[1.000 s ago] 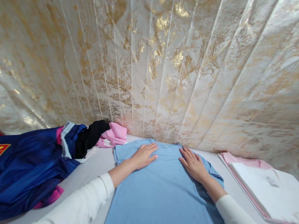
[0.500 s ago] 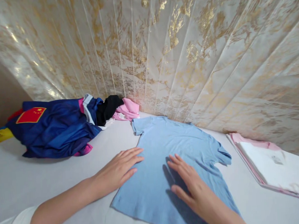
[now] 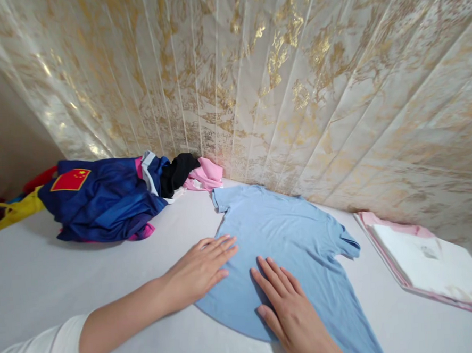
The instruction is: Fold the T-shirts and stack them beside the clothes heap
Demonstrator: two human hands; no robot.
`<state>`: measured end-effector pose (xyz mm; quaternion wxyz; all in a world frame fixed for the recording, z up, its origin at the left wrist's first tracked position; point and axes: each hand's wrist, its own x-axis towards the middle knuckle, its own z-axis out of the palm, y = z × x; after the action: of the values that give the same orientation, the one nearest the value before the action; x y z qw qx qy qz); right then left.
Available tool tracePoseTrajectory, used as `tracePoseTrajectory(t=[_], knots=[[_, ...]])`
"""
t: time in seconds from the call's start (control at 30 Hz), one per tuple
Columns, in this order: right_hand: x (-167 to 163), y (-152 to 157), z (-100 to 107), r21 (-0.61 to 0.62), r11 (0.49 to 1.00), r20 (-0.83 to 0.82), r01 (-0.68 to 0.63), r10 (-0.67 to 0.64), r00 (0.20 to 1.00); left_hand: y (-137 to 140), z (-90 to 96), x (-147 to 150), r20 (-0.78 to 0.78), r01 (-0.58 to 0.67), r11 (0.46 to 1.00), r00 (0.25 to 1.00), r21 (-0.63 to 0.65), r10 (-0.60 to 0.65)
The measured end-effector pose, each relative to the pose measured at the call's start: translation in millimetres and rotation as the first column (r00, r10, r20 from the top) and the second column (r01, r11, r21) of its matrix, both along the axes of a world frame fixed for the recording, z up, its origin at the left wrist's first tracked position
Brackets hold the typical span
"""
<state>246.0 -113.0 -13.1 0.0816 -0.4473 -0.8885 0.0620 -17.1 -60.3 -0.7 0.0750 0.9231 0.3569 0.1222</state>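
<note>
Left hand (image 3: 199,269) and right hand (image 3: 292,311) had moved down the blue shirt (image 3: 276,222), fingers loosely spread, left across its side edge, right over its lower part.

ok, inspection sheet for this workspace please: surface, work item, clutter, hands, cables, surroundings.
Surface: flat white surface, mostly smooth where bare.
Work item: light-blue short-sleeved fabric shirt, spread out, some wrinkles toward the right sleeve.
Clutter: at left, rumpled dark-blue garment with a red-and-yellow patch, black cloth, pink cloth, yellow fabric; at right, folded stack of white and pink fabric.
Hands: left hand at the shirt's left edge, right hand over its lower part; fingers extended, neither gripping.
Cables: nothing seen.
Surroundings: pleated white-and-gold curtain-like fabric behind.
</note>
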Motion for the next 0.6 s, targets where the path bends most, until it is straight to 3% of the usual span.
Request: tracePoseTrajectory(t=[0.2, 0.4, 0.53, 0.6], knots=[[-6, 3, 9, -0.066, 0.995, -0.006, 0.076, -0.076, 0.997, 14, 0.1, -9, 0.064, -0.029, 0.998, 0.997, -0.055, 0.032], [-42, 4, 28, -0.138, 0.965, -0.118, -0.223, 0.207, 0.971, 15, -2.3, -10, 0.167, -0.071, 0.997, 0.984, 0.010, 0.068], [-57, 13, 34, -0.093, 0.994, -0.106, -0.061, 0.051, 0.993, 20, -7.1, -9, 0.180, -0.083, 0.996, 0.981, 0.040, 0.074], [-62, 14, 37, -0.095, 0.988, -0.132, -0.118, 0.105, 0.986, 22, -8.4, -10, 0.178, -0.082, 0.995, 0.981, 0.051, 0.072]])
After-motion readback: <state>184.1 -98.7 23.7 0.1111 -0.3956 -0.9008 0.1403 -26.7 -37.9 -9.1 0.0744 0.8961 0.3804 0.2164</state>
